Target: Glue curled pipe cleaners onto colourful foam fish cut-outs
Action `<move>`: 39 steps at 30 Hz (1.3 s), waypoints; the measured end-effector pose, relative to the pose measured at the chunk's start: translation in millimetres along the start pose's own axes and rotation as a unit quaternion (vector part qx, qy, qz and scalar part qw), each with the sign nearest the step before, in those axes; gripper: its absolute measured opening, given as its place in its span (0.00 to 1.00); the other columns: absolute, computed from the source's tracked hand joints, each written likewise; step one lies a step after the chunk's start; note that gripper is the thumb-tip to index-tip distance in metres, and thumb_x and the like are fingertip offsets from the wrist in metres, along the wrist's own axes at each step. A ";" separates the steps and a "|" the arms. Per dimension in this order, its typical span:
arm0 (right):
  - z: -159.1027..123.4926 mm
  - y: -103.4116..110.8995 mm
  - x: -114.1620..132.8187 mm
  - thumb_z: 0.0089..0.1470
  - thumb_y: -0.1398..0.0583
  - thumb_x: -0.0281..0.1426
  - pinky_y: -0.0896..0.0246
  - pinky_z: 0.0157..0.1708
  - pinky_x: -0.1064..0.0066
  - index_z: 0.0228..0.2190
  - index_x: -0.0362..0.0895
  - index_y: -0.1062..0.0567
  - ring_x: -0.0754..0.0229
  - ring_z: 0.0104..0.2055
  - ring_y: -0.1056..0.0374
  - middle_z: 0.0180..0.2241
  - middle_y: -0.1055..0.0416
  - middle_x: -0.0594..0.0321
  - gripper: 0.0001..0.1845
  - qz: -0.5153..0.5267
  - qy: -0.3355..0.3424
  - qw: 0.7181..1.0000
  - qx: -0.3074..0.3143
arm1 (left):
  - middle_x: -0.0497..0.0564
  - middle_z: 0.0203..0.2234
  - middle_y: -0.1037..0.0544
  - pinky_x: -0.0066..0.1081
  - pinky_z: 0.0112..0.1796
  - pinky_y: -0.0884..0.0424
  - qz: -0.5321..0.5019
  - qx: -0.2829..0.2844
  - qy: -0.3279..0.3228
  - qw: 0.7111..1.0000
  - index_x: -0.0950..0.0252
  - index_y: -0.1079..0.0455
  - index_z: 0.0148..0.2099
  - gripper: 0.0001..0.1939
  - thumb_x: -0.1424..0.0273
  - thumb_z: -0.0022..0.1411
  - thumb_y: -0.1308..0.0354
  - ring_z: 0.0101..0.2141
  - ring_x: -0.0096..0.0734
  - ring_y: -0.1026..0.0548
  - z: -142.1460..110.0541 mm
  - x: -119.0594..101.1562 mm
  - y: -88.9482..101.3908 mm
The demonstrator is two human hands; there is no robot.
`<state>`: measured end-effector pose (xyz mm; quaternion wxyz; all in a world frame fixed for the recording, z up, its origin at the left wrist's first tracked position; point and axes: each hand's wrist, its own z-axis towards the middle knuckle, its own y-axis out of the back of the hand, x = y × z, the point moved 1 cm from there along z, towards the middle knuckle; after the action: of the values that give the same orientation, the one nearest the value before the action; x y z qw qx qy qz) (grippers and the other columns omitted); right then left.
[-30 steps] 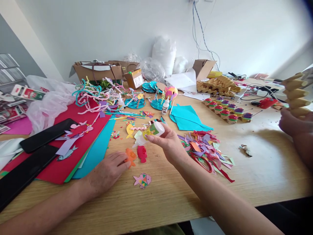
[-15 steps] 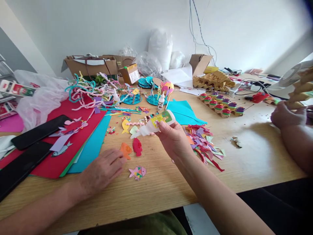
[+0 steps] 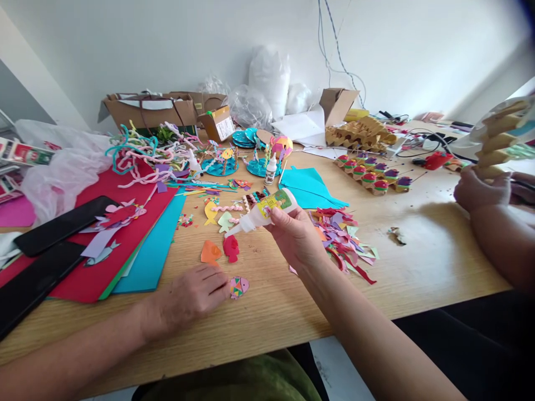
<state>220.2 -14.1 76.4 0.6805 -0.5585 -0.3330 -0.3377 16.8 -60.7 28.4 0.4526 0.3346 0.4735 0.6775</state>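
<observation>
My right hand is wrapped round a white glue bottle with a yellow-green label. The bottle tilts nozzle-down to the left, its tip just above a red paper fish. Fingers of my left hand are closed at the tail of a pink paper fish patterned with coloured triangles, hiding that tail. Beside the red fish lies an orange paper fish. Farther back are a pale green paper fish and a yellow one next to a twisted pink cord.
Coloured paper sheets and two black phones lie on the left. Paper scraps and teal sheets are right of the bottle. Another person's hands hold an egg carton at far right.
My left hand has left the orange fish and moved right to the pink fish, covering its tail. My right hand has turned the bottle so its label shows, its tip now near the red fish.
</observation>
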 end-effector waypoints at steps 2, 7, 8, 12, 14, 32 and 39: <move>1.1 2.3 -1.3 0.37 0.31 0.34 0.39 0.40 0.67 0.29 0.47 0.26 0.61 0.34 0.31 0.30 0.26 0.68 0.14 0.002 0.001 1.000 0.004 | 0.54 0.33 0.24 0.35 0.38 0.27 -0.046 -0.002 0.002 0.999 0.68 0.31 0.41 0.14 0.77 0.68 0.59 0.36 0.34 0.27 -0.3 0.2 -0.1; 4.7 6.7 -2.7 0.36 0.30 0.34 0.39 0.37 0.70 0.28 0.48 0.25 0.63 0.32 0.32 0.29 0.26 0.70 0.13 -0.001 0.000 1.000 0.011 | 0.50 0.30 0.25 0.28 0.35 0.30 -0.262 0.045 0.218 0.939 0.64 0.32 0.35 0.12 0.75 0.64 0.57 0.33 0.30 0.26 7.7 5.4 15.0; 5.5 7.4 -2.4 0.36 0.30 0.34 0.39 0.37 0.70 0.28 0.48 0.25 0.63 0.32 0.32 0.29 0.26 0.70 0.13 -0.004 0.001 1.000 0.014 | 0.48 0.28 0.25 0.27 0.34 0.31 -0.303 0.064 0.263 0.914 0.63 0.33 0.34 0.11 0.74 0.63 0.57 0.31 0.29 0.26 10.3 7.5 18.3; 8.1 10.5 0.6 0.38 0.31 0.34 0.40 0.35 0.71 0.28 0.48 0.25 0.63 0.32 0.32 0.29 0.26 0.69 0.12 -0.039 0.007 0.999 0.026 | 0.45 0.22 0.29 0.25 0.27 0.35 -0.388 0.107 0.348 0.847 0.63 0.36 0.30 0.08 0.67 0.57 0.54 0.25 0.29 0.29 22.9 19.5 20.9; 8.9 13.1 2.9 0.38 0.31 0.34 0.40 0.35 0.71 0.28 0.48 0.26 0.62 0.32 0.32 0.29 0.26 0.69 0.12 -0.067 0.015 0.997 0.024 | 0.44 0.21 0.32 0.25 0.25 0.38 -0.388 0.122 0.355 0.842 0.63 0.38 0.29 0.08 0.65 0.56 0.53 0.24 0.28 0.31 30.3 25.4 17.0; 0.0 15.8 1.4 0.36 0.30 0.33 0.37 0.35 0.70 0.30 0.46 0.26 0.63 0.31 0.31 0.28 0.27 0.68 0.15 -0.123 -0.095 0.978 0.140 | 0.49 0.22 0.28 0.27 0.23 0.40 -0.199 0.235 0.361 0.880 0.64 0.37 0.29 0.10 0.69 0.58 0.57 0.24 0.34 0.28 15.3 19.7 9.4; -4.8 7.8 -6.5 0.37 0.31 0.32 0.41 0.32 0.73 0.27 0.44 0.28 0.64 0.30 0.35 0.27 0.31 0.69 0.14 -0.237 -0.057 0.949 0.201 | 0.55 0.29 0.23 0.31 0.24 0.34 -0.029 0.234 0.339 0.911 0.65 0.39 0.50 0.15 0.72 0.60 0.53 0.29 0.45 0.23 10.8 12.3 8.6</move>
<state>223.4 -17.1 66.1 0.6592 -0.3329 -0.5549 -0.3830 19.2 -46.8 40.3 0.1931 0.1677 0.7526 0.6068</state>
